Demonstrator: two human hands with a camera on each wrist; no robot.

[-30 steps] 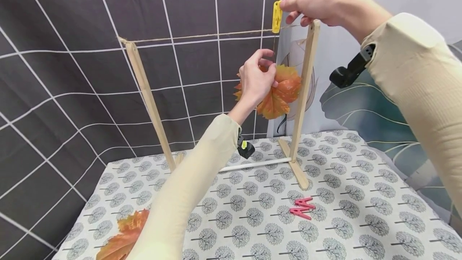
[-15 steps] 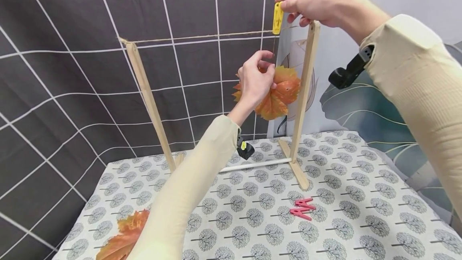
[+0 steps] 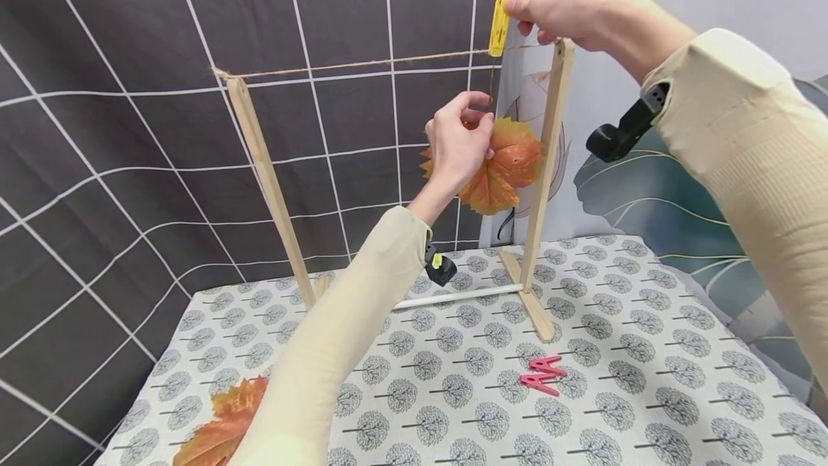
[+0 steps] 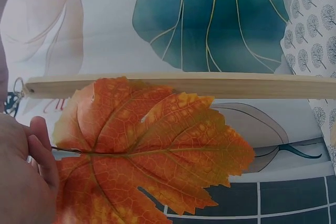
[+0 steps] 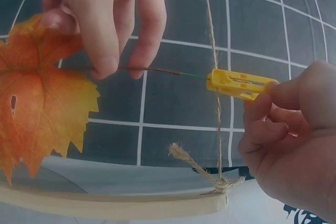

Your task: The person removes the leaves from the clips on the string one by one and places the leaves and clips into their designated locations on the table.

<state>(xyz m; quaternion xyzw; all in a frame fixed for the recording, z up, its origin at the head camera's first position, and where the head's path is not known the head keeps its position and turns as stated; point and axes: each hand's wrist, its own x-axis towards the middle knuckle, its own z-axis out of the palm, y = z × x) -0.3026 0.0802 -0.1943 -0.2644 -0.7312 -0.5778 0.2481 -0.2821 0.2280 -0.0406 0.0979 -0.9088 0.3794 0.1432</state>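
Note:
My right hand (image 3: pixel 569 2) pinches the handle end of a yellow clothespin (image 3: pixel 499 27). In the right wrist view the clothespin's tip sits on the twine (image 5: pixel 214 45), against the thin end of a leaf stem (image 5: pixel 163 71). With thumb and fingers my left hand (image 3: pixel 456 139) pinches that stem lower down, close to an orange artificial maple-like leaf (image 3: pixel 498 171) that hangs below the twine. The leaf (image 4: pixel 147 145) lies in front of the right wooden post in the left wrist view, its stem running to my fingertips.
A wooden stand has a left post (image 3: pixel 268 178), a right post (image 3: pixel 546 164) and a white bar (image 3: pixel 459 295) low between them. Pink clothespins (image 3: pixel 542 375) lie on the tree-print tablecloth (image 3: pixel 466 408). Another orange leaf (image 3: pixel 223 423) lies at the front left, partly behind my left sleeve.
The clothespin and right hand have shifted very slightly, the clothespin rising a little with the twine. The right hand's fingers have drawn in closer. The left hand stays almost still on the stem.

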